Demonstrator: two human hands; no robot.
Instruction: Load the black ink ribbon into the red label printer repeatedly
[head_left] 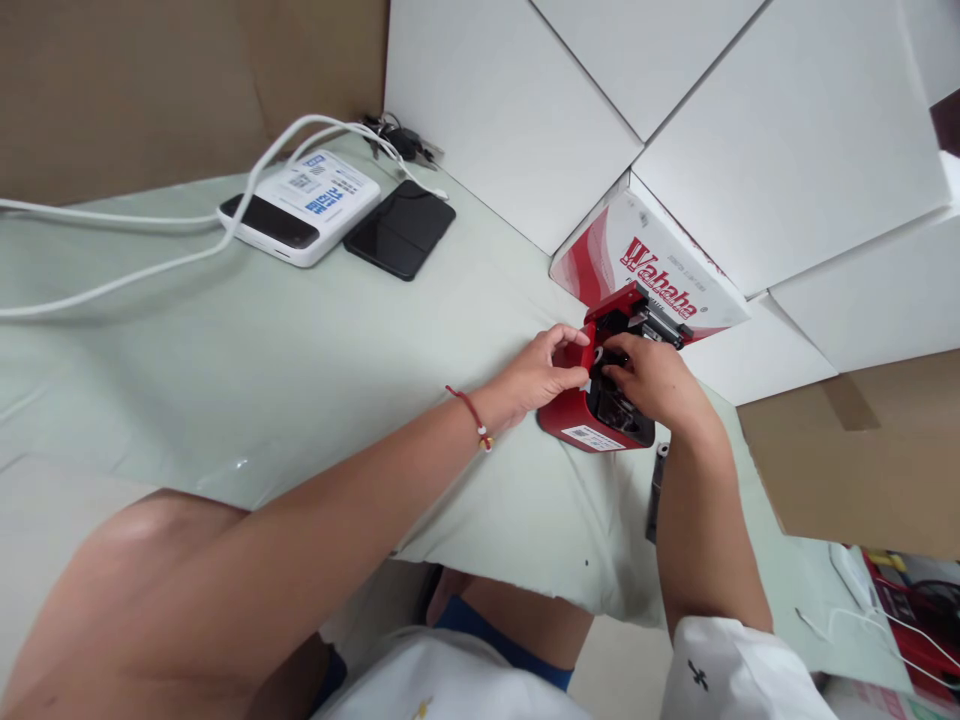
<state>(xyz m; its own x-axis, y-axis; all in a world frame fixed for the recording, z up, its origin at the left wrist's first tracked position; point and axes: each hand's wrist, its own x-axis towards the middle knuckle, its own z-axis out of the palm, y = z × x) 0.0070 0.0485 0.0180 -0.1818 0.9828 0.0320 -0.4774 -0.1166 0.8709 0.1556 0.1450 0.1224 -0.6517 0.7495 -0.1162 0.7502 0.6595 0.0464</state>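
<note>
A red and black box-shaped device (577, 418), which looks like a small label printer, stands on the table with its top raised and its dark inside showing. My left hand (544, 372) pinches a red panel on its left side between thumb and fingers. Reaching in from the right, my right hand (649, 375) has thumb and fingertips bent together inside the opening. A small white ring (598, 355) shows near those fingertips. What the right fingers hold, if anything, is hidden. A white label is stuck on the device's near side.
Behind the device stands a Wahaha carton (600, 245) against white boxes (750, 130). At the left lie a white router-like box (330, 185), a black phone (401, 230), keys (405, 140) and white cables (112, 285). A dark strip-shaped object (657, 495) lies beside my right forearm.
</note>
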